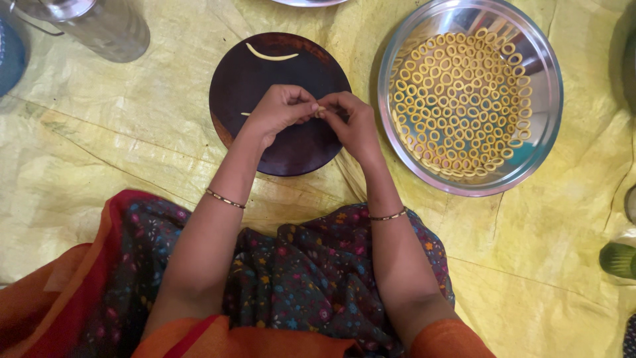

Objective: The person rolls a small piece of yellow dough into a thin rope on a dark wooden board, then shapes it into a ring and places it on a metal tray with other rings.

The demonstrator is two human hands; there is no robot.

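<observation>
My left hand [281,109] and my right hand [354,122] meet fingertip to fingertip above a round dark brown board [238,79]. Between the fingers of both hands sits a small pale yellow strip of dough [320,111]. A longer curved dough strip [271,56] lies near the board's far edge, and the tip of another strip [245,114] pokes out from under my left hand. To the right stands a wide steel plate [546,99] filled with several small yellow dough rings [457,99].
Everything rests on a crinkled yellow sheet [99,132]. A steel container [99,26] stands at the top left beside a blue object [10,56]. My patterned dark skirt with orange cloth [298,278] fills the bottom. A green object [619,258] lies at the right edge.
</observation>
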